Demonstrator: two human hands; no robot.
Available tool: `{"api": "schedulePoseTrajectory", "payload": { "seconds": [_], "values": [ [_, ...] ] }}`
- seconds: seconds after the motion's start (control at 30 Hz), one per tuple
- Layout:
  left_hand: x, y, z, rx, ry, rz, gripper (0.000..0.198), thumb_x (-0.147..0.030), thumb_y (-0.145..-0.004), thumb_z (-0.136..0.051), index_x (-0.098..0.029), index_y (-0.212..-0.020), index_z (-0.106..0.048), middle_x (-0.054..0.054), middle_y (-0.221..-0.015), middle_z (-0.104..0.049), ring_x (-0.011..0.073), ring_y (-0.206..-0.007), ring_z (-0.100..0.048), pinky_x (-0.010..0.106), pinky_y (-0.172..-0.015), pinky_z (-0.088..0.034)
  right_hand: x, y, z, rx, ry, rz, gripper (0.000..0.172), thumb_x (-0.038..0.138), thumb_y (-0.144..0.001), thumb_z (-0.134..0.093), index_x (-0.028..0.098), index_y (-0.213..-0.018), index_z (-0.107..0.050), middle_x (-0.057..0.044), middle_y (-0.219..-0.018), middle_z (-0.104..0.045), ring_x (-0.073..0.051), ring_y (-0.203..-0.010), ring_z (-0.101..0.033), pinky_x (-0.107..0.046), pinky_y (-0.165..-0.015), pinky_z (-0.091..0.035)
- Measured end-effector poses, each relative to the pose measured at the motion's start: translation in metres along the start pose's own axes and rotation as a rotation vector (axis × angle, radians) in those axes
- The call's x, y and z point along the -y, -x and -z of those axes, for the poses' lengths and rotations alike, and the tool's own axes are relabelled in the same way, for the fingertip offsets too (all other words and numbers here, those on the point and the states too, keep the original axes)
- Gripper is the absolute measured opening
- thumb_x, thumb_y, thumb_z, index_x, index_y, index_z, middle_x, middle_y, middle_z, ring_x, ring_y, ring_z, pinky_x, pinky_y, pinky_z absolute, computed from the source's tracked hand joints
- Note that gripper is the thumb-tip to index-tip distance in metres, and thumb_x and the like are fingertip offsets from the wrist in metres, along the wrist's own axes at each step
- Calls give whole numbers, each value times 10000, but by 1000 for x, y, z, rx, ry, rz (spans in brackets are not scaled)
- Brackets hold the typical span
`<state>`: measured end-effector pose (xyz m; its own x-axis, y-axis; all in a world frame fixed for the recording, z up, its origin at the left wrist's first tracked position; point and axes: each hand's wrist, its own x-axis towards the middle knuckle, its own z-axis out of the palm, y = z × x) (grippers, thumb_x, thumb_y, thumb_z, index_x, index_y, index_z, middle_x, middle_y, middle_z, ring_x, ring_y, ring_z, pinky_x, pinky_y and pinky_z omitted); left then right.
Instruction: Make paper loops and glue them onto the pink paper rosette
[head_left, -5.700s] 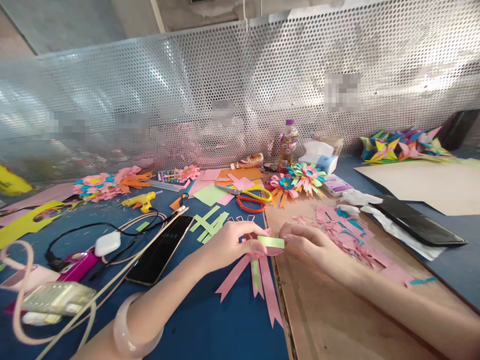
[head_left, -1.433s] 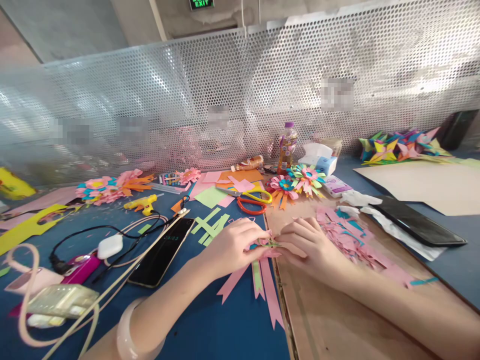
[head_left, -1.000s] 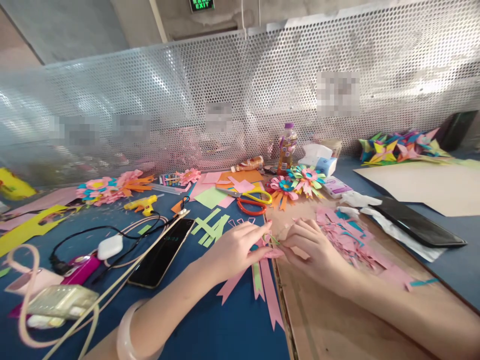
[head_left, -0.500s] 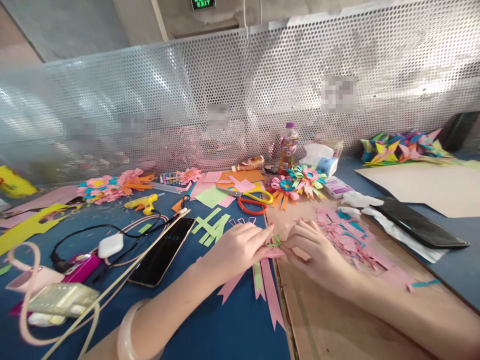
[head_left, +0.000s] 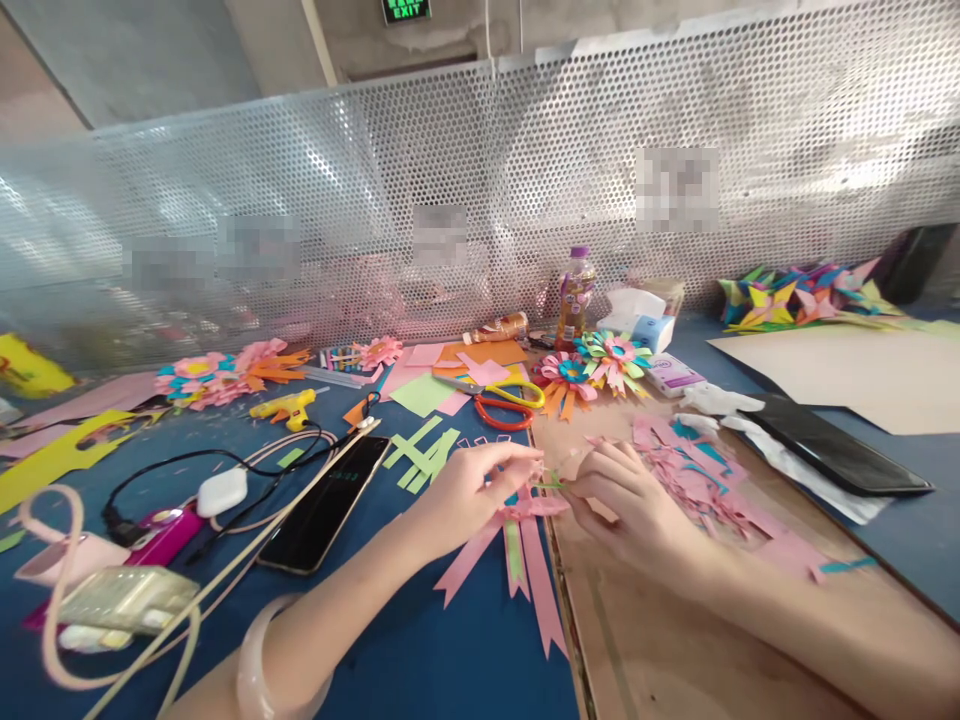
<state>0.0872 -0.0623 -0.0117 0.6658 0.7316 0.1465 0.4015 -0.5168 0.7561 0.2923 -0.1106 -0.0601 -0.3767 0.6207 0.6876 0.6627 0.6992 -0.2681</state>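
My right hand (head_left: 626, 495) is closed in a pinch on a small light-green paper strip (head_left: 552, 481) that points left from its fingertips. To the left of the strip, the thumb and fingers of my left hand (head_left: 476, 490) are pinched together. What they hold, if anything, is too small to make out. Below both hands lies a pink paper flower (head_left: 551, 505), partly covered by my left hand. Its notched pink tail (head_left: 541, 590) and a green-on-pink tail (head_left: 515, 560) spread towards me.
Behind my left hand lie green paper strips (head_left: 426, 455), a phone (head_left: 326, 505) and red-and-yellow scissors (head_left: 506, 412). A yellow glue gun (head_left: 285, 407) and cables sit further left. Pink scraps (head_left: 694, 475) cover part of the cardboard (head_left: 637, 620). A bottle (head_left: 575, 300) stands at the back.
My left fingers have drawn back slightly left and up from the green strip, uncovering more of the pink flower. My right hand stays nearly still with the strip.
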Motion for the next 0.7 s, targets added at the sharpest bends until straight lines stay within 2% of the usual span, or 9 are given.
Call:
{"api": "schedulePoseTrajectory", "payload": {
  "seconds": [0.1, 0.2, 0.4, 0.53, 0.7],
  "values": [
    [-3, -3, 2, 42, 197, 118, 390, -457, -901, -405, -158, -905, -655, 30, -834, -637, 135, -710, -580, 234, -633, -479, 2, 1, 3, 13, 14, 32, 131, 47, -838, -510, 166, -786, -526, -17, -700, -532, -143, -681, -427, -375, -793, -342],
    [-2, -5, 2, 66, 347, 182, 338, -446, -858, -501, -144, -810, -644, 8, -753, -601, 106, -642, -537, 215, -603, -448, 4, -1, 6, 23, 19, 58, 132, 43, -841, -505, 160, -785, -530, -21, -704, -552, -147, -692, -447, -378, -792, -341],
    [5, -5, 3, 126, 661, 319, 265, -382, -780, -644, -127, -852, -647, 21, -820, -598, 85, -612, -525, 247, -650, -431, 8, -3, 8, 21, 51, 127, 101, 72, -866, -513, 139, -867, -588, -58, -769, -623, -167, -720, -492, -346, -718, -358],
    [8, -5, 8, 161, 840, 341, 226, -323, -773, -671, -113, -855, -656, 38, -837, -594, 87, -622, -529, 270, -684, -431, 9, -4, 8, -95, 94, 62, 109, 120, -866, -561, 144, -961, -608, -67, -814, -650, -174, -741, -514, -345, -711, -363],
    [13, -6, 11, 194, 902, 348, 202, -297, -781, -669, -115, -868, -665, 35, -815, -592, 84, -615, -528, 274, -689, -434, 8, -6, 7, -136, 81, 2, 146, 161, -849, -599, 159, -995, -616, -74, -879, -647, -177, -756, -528, -330, -677, -376]
  ]
}}
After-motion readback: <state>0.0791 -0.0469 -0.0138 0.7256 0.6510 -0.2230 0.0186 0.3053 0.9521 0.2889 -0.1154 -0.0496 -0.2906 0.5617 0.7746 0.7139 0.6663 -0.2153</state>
